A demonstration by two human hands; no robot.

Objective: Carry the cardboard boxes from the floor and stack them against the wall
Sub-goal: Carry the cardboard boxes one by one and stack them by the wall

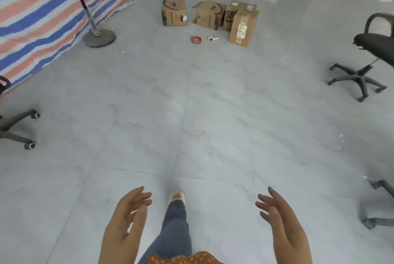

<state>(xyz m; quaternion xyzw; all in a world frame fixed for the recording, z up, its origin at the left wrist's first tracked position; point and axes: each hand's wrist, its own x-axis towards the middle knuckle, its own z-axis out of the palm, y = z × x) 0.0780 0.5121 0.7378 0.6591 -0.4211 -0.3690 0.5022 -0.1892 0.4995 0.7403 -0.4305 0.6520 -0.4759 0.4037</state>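
While boxes (210,19) sit far off | L grip (125,221) & R grip (281,223) spread, empty

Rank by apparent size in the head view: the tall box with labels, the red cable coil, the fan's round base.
1. Tall box with labels
2. Fan base, nearly comparable
3. Red cable coil, clearly smallest
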